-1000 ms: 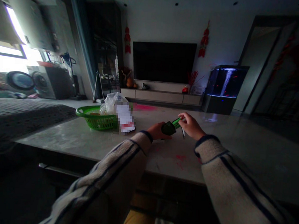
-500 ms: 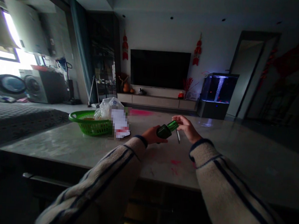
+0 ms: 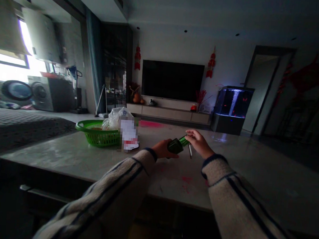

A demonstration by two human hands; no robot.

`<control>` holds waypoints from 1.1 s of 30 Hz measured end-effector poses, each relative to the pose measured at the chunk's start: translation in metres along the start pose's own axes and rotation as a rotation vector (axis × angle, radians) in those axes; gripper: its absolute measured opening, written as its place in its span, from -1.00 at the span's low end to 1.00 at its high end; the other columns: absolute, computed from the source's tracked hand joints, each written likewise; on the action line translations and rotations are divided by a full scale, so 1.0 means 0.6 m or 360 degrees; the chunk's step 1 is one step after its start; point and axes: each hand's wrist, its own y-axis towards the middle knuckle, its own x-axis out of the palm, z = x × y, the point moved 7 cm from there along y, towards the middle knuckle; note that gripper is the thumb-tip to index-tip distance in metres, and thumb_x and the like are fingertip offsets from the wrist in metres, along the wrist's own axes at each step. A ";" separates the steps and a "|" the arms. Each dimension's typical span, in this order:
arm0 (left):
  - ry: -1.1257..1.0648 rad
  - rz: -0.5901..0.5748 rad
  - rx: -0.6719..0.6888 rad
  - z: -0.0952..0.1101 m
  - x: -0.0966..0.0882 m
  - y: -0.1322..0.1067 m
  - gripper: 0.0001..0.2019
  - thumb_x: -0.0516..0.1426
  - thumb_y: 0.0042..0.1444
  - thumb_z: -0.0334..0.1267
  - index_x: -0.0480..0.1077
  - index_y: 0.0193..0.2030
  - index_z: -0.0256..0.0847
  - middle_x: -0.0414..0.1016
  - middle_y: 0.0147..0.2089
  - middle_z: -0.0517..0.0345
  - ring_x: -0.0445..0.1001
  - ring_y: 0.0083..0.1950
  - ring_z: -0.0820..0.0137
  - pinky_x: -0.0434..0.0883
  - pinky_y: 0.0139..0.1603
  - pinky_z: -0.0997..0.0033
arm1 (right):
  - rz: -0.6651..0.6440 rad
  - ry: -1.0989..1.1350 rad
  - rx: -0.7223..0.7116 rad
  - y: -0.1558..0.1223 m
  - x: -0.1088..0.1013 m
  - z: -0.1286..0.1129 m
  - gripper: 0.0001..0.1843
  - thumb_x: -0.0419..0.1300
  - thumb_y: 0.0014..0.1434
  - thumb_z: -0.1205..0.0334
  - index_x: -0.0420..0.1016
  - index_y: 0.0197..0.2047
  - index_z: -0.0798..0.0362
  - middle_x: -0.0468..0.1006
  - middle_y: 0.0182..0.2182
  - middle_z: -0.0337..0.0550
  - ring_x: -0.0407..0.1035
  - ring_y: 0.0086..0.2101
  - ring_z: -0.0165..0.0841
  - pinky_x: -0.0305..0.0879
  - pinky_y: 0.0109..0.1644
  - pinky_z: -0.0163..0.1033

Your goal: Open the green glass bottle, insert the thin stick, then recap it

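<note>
My left hand [image 3: 162, 148] is closed around a dark green blocky object [image 3: 175, 145], tilted above the table. A brighter green piece [image 3: 184, 140] sticks out of its upper right end; whether the two are joined I cannot tell. The fingers of my right hand [image 3: 197, 140] are bent around the far end of that green piece, thumb towards me. Just below the right hand is a thin white stick with a dark tip [image 3: 190, 152], partly hidden by the hands.
The grey table [image 3: 92, 163] has pink stains near its front edge. On its left stand a green plastic basket [image 3: 100, 138] with a clear plastic bag [image 3: 116, 117] and a blurred white packet [image 3: 128, 134]. A television [image 3: 172, 80] and a lit fish tank [image 3: 233, 102] are beyond.
My right fingers have closed in on the bright green piece and now cover more of it. The view has tilted up slightly, so the room sits lower in the picture.
</note>
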 end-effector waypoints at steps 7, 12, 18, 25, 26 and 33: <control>0.0100 0.0113 0.0054 -0.007 -0.003 0.003 -0.42 0.29 -0.40 -0.01 0.34 -0.19 -0.27 0.48 -0.33 0.10 0.44 -0.31 0.34 0.35 -0.31 0.41 | -0.0129 0.0158 -0.0036 -0.005 0.008 -0.015 -0.68 0.03 -0.18 0.26 0.29 -0.25 0.07 0.45 -0.34 -0.15 0.34 -0.27 -0.33 0.25 -0.15 -0.16; -0.0012 0.0051 0.0016 -0.002 -0.002 0.000 -0.42 0.28 -0.38 -0.01 0.31 -0.19 -0.27 0.47 -0.38 0.14 0.44 -0.38 0.39 0.35 -0.37 0.45 | 0.0041 -0.0046 -0.0044 -0.005 -0.001 -0.015 -0.69 0.01 -0.03 0.01 0.32 -0.32 0.07 0.45 -0.36 -0.13 0.34 -0.27 -0.32 0.23 -0.11 -0.16; -0.0017 0.0044 -0.0010 0.006 -0.005 -0.004 -0.44 0.28 -0.37 -0.02 0.31 -0.21 -0.28 0.47 -0.39 0.14 0.44 -0.42 0.41 0.34 -0.42 0.46 | 0.0118 -0.0241 -0.0019 -0.006 -0.005 0.000 -0.60 0.07 -0.05 -0.11 0.32 -0.30 0.05 0.40 -0.40 -0.17 0.34 -0.35 -0.35 0.30 -0.26 -0.20; -0.0023 0.0008 -0.0055 -0.002 0.000 -0.002 -0.43 0.29 -0.38 -0.05 0.30 -0.20 -0.29 0.47 -0.39 0.13 0.43 -0.44 0.43 0.33 -0.47 0.50 | 0.0104 -0.0133 0.0037 0.001 -0.008 0.017 -0.58 0.14 -0.11 -0.06 0.30 -0.25 0.06 0.37 -0.43 -0.22 0.32 -0.42 -0.38 0.31 -0.32 -0.21; -0.0040 -0.0005 -0.0067 -0.002 0.001 -0.003 -0.44 0.29 -0.37 -0.06 0.29 -0.19 -0.29 0.47 -0.40 0.14 0.43 -0.46 0.44 0.33 -0.49 0.51 | 0.0111 -0.0130 0.0022 0.002 -0.009 0.015 -0.58 0.15 -0.12 -0.04 0.31 -0.25 0.06 0.37 -0.43 -0.22 0.32 -0.41 -0.37 0.30 -0.29 -0.20; -0.0057 0.0007 -0.0073 -0.003 -0.001 -0.004 -0.43 0.29 -0.35 -0.08 0.29 -0.17 -0.29 0.47 -0.39 0.14 0.43 -0.45 0.46 0.34 -0.49 0.53 | 0.0102 0.0043 -0.0016 -0.004 -0.009 -0.007 -0.64 0.16 -0.19 0.15 0.33 -0.26 0.08 0.39 -0.35 -0.16 0.31 -0.30 -0.35 0.26 -0.20 -0.20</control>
